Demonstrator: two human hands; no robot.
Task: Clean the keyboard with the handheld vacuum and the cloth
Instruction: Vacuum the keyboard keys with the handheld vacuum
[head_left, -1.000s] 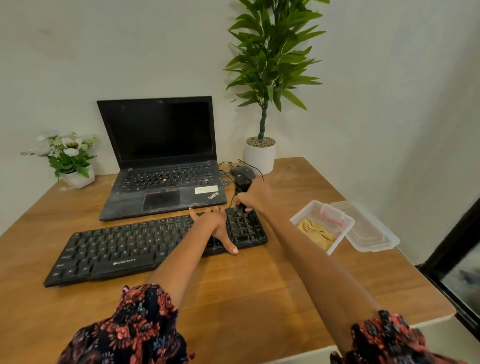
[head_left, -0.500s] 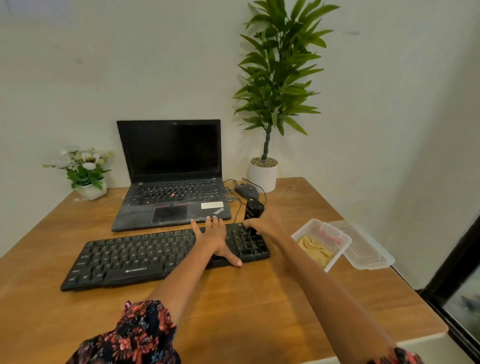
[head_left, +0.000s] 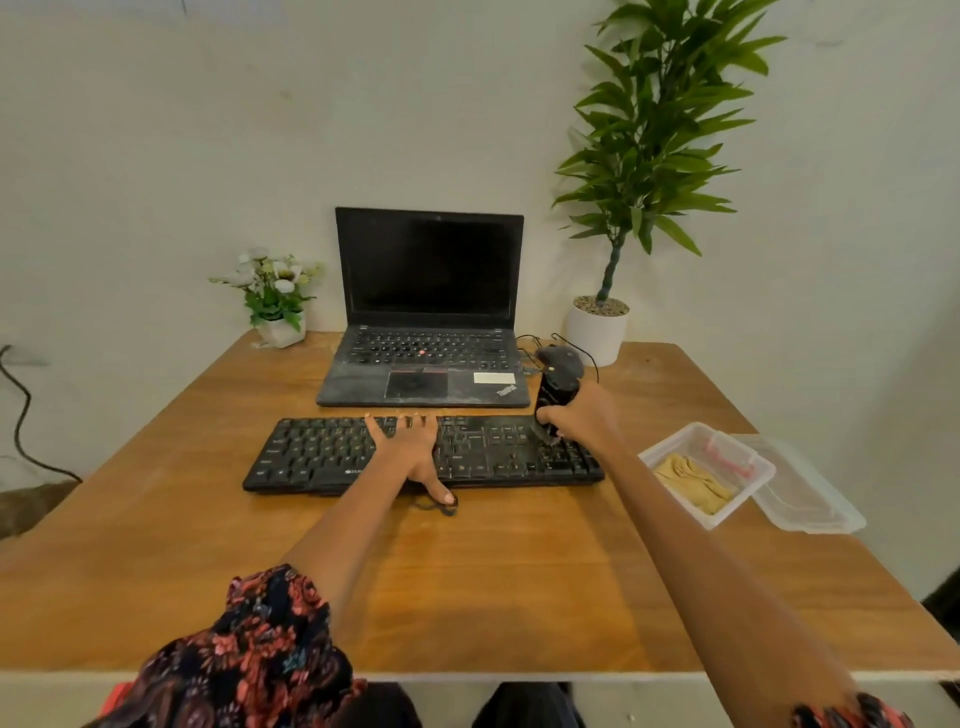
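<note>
A black keyboard (head_left: 322, 457) lies across the middle of the wooden table (head_left: 493, 582). My left hand (head_left: 410, 447) rests flat on its middle with fingers spread, the thumb down on the table in front. My right hand (head_left: 582, 421) is closed around a small black handheld vacuum (head_left: 553, 395), held upright with its nozzle on the keys at the keyboard's right end. A tan cloth (head_left: 693, 488) lies crumpled inside an open clear plastic box (head_left: 748, 486) to the right.
An open black laptop (head_left: 431, 332) stands behind the keyboard, with a black mouse (head_left: 561, 358) and cables beside it. A tall potted plant (head_left: 597, 327) and a small flower pot (head_left: 280, 312) stand at the back. The box's lid (head_left: 810, 499) lies at the table's right edge.
The head camera has pulled back and up, showing more of the table. My left hand has slid left toward the keyboard's middle. My right hand keeps the vacuum on the right-hand keys.
</note>
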